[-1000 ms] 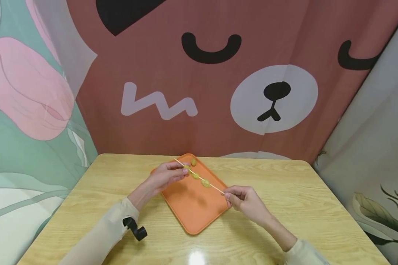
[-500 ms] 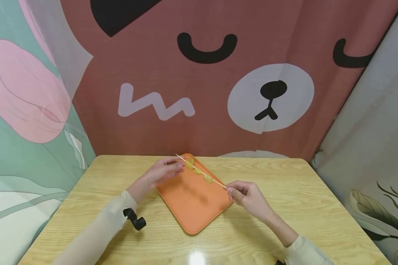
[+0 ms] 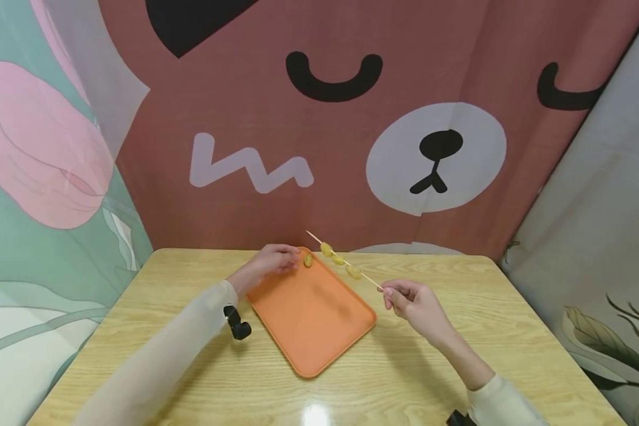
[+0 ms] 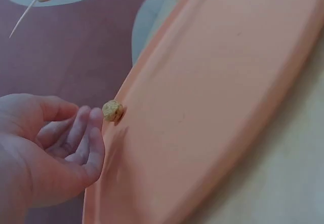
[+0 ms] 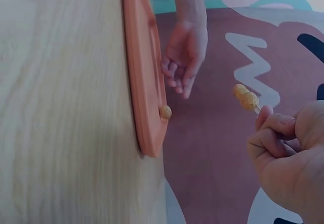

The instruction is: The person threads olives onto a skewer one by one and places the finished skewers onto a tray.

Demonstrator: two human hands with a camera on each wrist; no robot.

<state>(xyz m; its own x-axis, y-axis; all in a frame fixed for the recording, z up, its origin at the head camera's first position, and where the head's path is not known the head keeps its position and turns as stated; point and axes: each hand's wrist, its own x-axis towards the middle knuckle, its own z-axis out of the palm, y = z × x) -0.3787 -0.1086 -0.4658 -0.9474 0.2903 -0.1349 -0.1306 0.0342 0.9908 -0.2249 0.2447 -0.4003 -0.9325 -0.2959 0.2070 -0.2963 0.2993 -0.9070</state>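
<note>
My right hand (image 3: 416, 304) pinches the lower end of a thin wooden skewer (image 3: 373, 282), which slants up to the left above the table. Three small yellowish lumps (image 3: 354, 272), apparently food, are threaded along it with gaps between them. A similar wrinkled, roundish lump (image 4: 112, 111) lies loose in the far corner of the orange tray (image 3: 309, 337). Beside that corner is my left hand (image 3: 273, 261), its fingers loosely bent and holding nothing. In the left wrist view its fingertips are close to the loose lump; whether they touch it I cannot tell.
The tray lies turned at an angle on a light wooden table (image 3: 458, 331). A printed bear curtain (image 3: 245, 219) hangs behind the table's far edge. Black wrist mounts (image 3: 237, 323) stick out from the sleeves.
The left hand has left the skewer's upper end and moved toward the tray's far corner. The right hand has carried the skewer up and right, away from above the tray.
</note>
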